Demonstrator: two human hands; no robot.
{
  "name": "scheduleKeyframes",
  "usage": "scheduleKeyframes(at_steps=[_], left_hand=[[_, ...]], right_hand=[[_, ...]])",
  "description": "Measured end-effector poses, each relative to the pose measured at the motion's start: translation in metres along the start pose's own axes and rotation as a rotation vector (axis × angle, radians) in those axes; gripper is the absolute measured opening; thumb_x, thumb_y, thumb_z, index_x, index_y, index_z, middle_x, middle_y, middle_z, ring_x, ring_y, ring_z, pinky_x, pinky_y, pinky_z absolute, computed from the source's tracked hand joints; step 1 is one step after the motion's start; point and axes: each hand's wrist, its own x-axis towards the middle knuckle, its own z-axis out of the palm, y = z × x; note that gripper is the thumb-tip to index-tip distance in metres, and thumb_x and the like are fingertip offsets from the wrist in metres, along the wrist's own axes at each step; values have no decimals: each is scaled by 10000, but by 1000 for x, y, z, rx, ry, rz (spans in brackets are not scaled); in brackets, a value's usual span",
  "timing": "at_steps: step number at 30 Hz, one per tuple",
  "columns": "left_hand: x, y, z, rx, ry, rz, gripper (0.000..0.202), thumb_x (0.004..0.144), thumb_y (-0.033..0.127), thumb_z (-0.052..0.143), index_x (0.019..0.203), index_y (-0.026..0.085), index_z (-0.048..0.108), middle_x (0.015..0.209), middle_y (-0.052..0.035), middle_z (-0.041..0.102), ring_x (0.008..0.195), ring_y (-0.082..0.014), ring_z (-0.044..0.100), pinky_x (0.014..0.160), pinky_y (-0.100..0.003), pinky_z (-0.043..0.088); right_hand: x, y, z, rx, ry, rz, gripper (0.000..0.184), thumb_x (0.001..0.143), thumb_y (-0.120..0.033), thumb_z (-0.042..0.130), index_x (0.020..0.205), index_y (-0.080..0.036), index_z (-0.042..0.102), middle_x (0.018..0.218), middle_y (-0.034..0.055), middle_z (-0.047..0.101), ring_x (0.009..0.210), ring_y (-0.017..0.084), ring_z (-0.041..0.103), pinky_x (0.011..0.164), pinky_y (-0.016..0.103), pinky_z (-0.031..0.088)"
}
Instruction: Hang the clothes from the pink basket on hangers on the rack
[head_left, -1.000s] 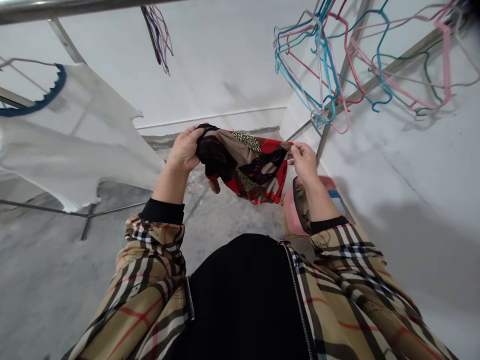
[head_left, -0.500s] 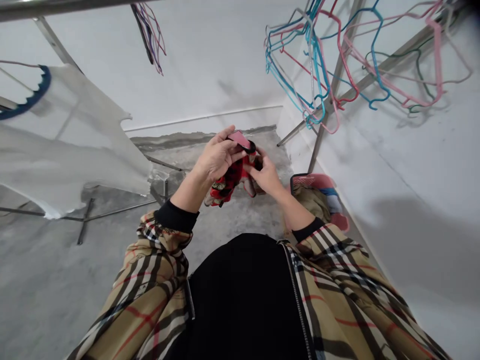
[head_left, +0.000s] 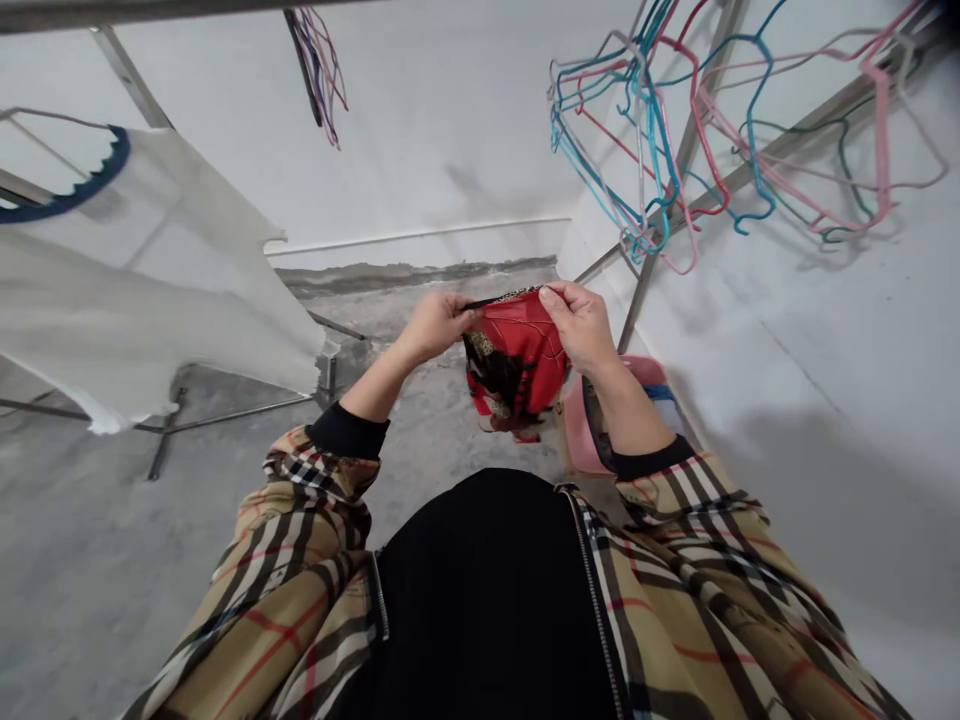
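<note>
A small red, black and leopard-patterned cloth (head_left: 517,365) hangs in front of me, held by its top edge between both hands. My left hand (head_left: 433,323) pinches the left end of that edge. My right hand (head_left: 581,322) grips the right end, its fingers closed over the fabric. The cloth droops below the hands in a folded bunch. Both arms wear plaid sleeves with black cuffs.
A pink basket (head_left: 592,425) with laundry sits on the concrete floor by the right wall. Several coloured wire hangers (head_left: 660,130) hang on a metal rack at the upper right. A white garment (head_left: 142,290) hangs on a hanger at the left.
The cloth was stretched wide, then bunched between the hands close together. Now the hands have parted a little and hold it by its top edge, folded and hanging down.
</note>
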Motion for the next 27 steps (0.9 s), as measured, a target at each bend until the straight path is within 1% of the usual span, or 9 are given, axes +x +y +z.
scheduleKeyframes(at_steps=[3,5,8,10,15,19,21,23,27], left_hand=[[-1,-9,4,293,-8,63,303,782,408,650,598,168,644,520,5,569,513,-111,476,519,-238,365],[-1,-17,8,361,-14,106,341,784,453,646,588,175,622,507,15,521,510,-107,443,516,-242,328],[0,-32,18,372,-35,183,357,782,469,645,584,177,594,548,20,495,541,-105,420,527,-243,308],[0,-44,26,293,-91,193,340,792,469,631,622,176,596,584,21,506,566,-109,434,541,-240,324],[-3,-71,41,-68,-360,105,346,818,504,599,735,168,591,638,23,536,593,-114,486,586,-245,399],[-7,-82,39,-187,-405,27,362,756,496,683,813,144,624,696,1,610,635,-127,551,624,-257,454],[-11,-81,33,-224,-411,-11,376,738,482,711,854,129,649,722,-8,644,655,-131,579,643,-255,472],[-16,-75,26,-265,-454,-46,374,733,465,729,860,117,672,750,-17,672,677,-134,603,671,-251,486],[-30,-53,19,-396,-682,-186,347,730,439,752,827,110,704,759,-45,712,692,-163,648,694,-271,524]], right_hand=[[-3,-10,-3,-66,-6,-60,294,842,-523,617,822,-243,700,760,-11,637,759,157,585,769,311,481],[-5,-16,-6,-107,-4,-91,295,850,-521,607,829,-245,706,765,-13,640,761,155,586,776,313,481],[-7,-23,-9,-145,4,-101,306,844,-534,608,835,-245,708,762,-12,638,765,160,590,776,319,489],[-8,-27,-13,-148,23,-106,303,837,-531,618,840,-242,709,760,-10,636,771,165,594,779,326,494],[-6,-27,-30,-121,125,-115,258,862,-476,612,855,-236,706,772,-1,629,804,173,610,760,325,504],[-1,-15,-56,-122,229,-143,253,872,-471,599,885,-238,696,771,-8,626,800,163,625,776,334,523],[1,-4,-68,-117,283,-139,269,872,-486,589,908,-238,686,776,-11,626,792,154,633,780,332,533],[4,7,-76,-107,319,-107,291,863,-502,591,919,-229,675,774,-10,627,772,154,634,762,328,540],[10,31,-77,-119,336,-9,320,848,-519,587,897,-211,657,759,-6,636,751,163,626,734,320,540]])
